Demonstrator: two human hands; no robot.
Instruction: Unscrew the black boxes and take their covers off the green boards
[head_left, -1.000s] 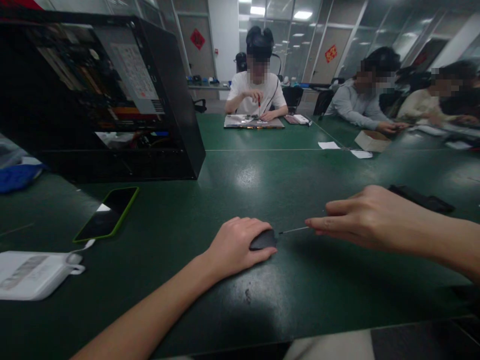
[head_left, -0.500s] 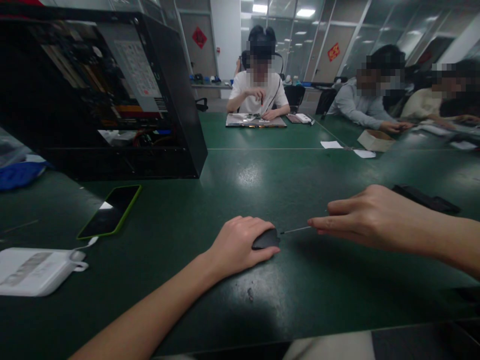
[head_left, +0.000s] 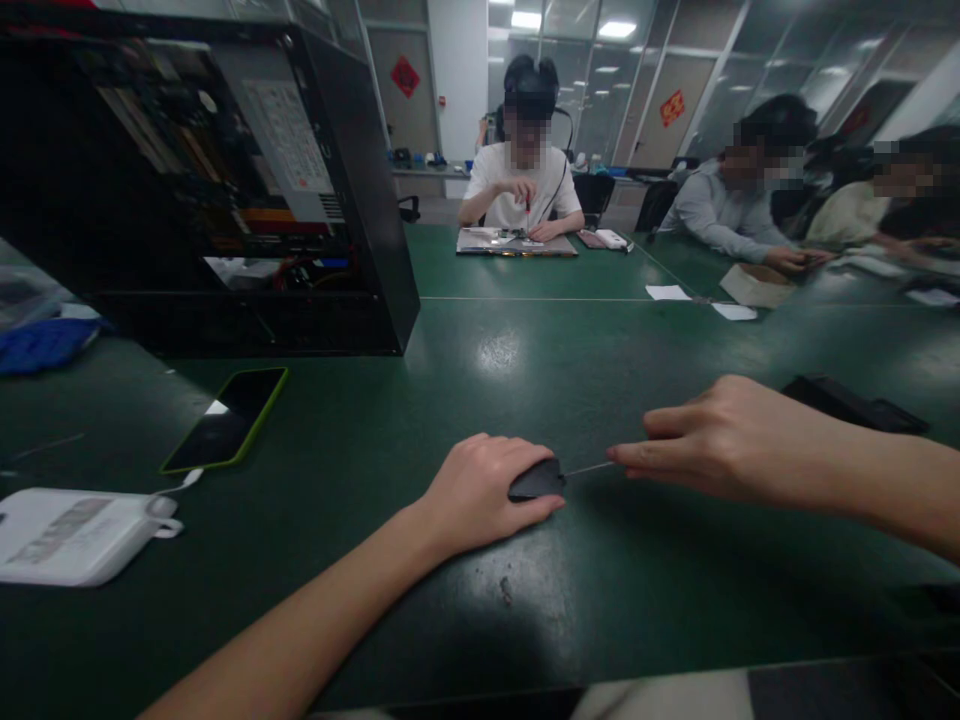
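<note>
My left hand (head_left: 476,490) is wrapped around a dark grey computer mouse (head_left: 536,482) that rests on the green table, its fingers over the far side and its thumb along the near side. From the right, my right hand (head_left: 709,440) pinches a thin-shafted metal tool (head_left: 589,469), perhaps a small screwdriver; its handle is hidden inside the fingers. The shaft points left, and its tip meets the mouse's right end. Whether the tip sits in a gap there is too small to tell.
An open black computer case (head_left: 360,200) stands at the back left. Before it lie a green-edged phone (head_left: 232,420) and a white power bank (head_left: 82,535) with a cable. A black object (head_left: 847,400) lies behind my right wrist. Several people sit across the table (head_left: 465,390).
The tool's tip has moved slightly left and down, from just off the mouse to its right end. My left hand keeps its grip on the mouse. The view has shifted a little.
</note>
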